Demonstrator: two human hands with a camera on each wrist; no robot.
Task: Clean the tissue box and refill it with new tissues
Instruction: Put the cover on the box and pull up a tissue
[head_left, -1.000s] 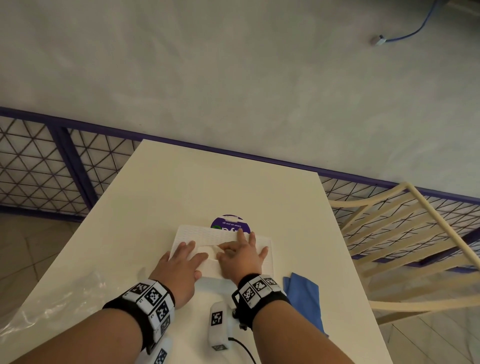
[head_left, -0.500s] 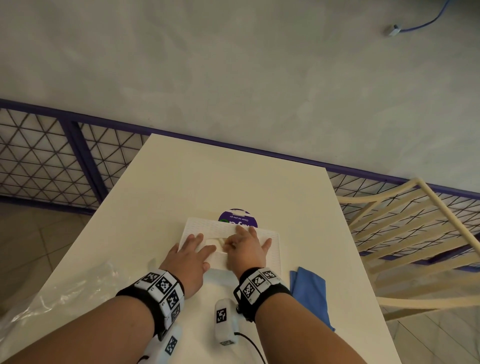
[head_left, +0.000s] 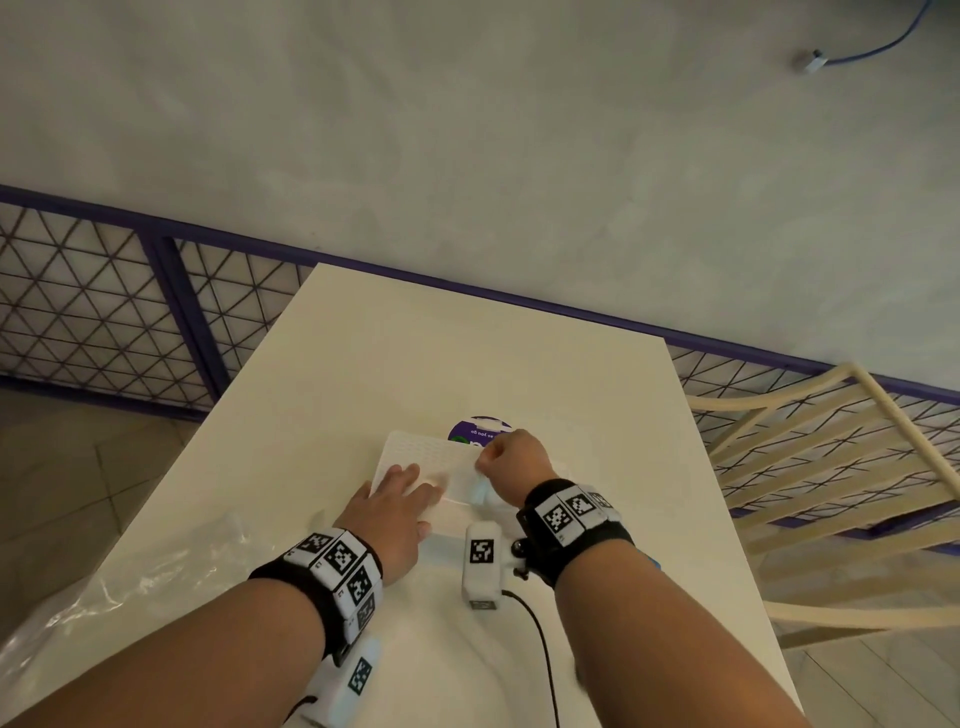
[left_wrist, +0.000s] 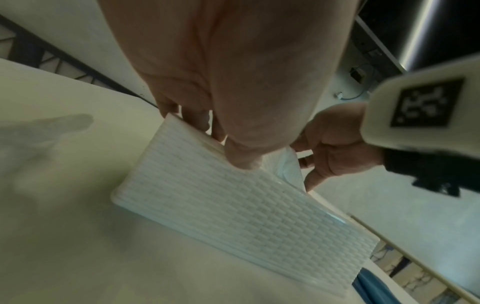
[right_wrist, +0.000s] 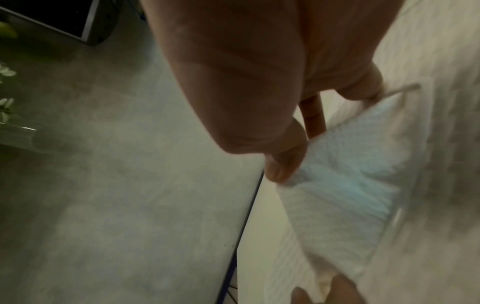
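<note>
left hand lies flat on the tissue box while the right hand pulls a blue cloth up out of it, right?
Not the cloth. The right hand pinches a white tissue, as the right wrist view shows. The left hand does lie flat on the tissue box.

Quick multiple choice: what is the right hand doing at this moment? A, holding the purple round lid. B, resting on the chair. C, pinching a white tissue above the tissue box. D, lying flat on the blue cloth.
C: the right hand pinches a white tissue drawn up from the tissue box, while the left hand lies flat on the box.
</note>
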